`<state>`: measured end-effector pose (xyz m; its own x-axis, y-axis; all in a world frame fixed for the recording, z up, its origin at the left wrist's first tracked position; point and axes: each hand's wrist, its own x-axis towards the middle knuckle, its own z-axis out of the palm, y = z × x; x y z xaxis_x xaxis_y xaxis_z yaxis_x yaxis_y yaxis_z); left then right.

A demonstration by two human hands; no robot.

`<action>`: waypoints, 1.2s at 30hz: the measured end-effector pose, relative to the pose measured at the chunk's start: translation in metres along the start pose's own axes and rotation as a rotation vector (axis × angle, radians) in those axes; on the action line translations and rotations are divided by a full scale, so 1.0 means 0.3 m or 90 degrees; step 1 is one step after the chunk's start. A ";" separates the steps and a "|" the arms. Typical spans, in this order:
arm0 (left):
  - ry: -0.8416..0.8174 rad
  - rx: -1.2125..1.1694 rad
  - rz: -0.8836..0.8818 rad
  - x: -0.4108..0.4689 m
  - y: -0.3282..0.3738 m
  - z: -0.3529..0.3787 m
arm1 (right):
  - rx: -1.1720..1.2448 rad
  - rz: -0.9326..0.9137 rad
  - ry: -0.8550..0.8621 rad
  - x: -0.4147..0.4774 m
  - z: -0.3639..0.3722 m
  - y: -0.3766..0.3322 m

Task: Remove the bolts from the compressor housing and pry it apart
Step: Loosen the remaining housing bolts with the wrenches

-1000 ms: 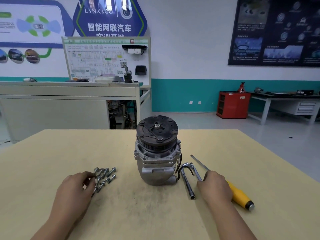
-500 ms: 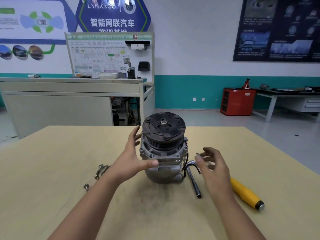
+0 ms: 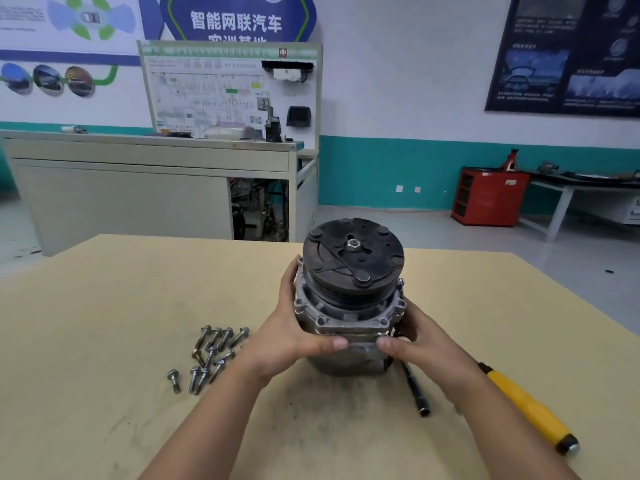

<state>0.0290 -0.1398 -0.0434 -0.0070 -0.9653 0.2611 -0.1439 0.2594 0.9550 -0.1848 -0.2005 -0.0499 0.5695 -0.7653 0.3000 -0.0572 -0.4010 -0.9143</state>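
Compressor housing (image 3: 346, 322) clasped between left hand (image 3: 294, 336), right hand (image 3: 427, 341).

Grey compressor housing (image 3: 346, 327), black clutch plate (image 3: 353, 258), silvery bolts (image 3: 211, 351) at its nine o'clock, yellow black-capped handle (image 3: 526, 407) at four o'clock, tan table (image 3: 104, 306).

One feed for me, the head camera, wide-angle, facing forward and tipped down over the surface (image 3: 104, 306). It's in close: both forearms (image 3: 207, 427) enter from the bottom edge, left hand (image 3: 294, 337) and right hand (image 3: 429, 341) meeting round the compressor housing (image 3: 346, 317) at mid-frame. Top half catches the workshop's far wall (image 3: 398, 81) and floor (image 3: 433, 230), well beyond the surface's back edge.
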 end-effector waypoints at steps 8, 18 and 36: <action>0.042 0.022 0.009 -0.018 0.013 -0.025 | 0.013 -0.038 0.077 -0.006 0.044 -0.035; 0.055 0.067 0.006 -0.054 0.016 -0.071 | 0.039 -0.082 0.113 -0.012 0.095 -0.034; 0.077 -0.095 0.000 -0.031 0.064 -0.012 | 0.012 0.008 0.148 0.005 0.085 -0.111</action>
<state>0.0300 -0.1259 -0.0271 0.1140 -0.9567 0.2679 0.0044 0.2702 0.9628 -0.1611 -0.1754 -0.0259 0.3643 -0.8663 0.3417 -0.0468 -0.3834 -0.9224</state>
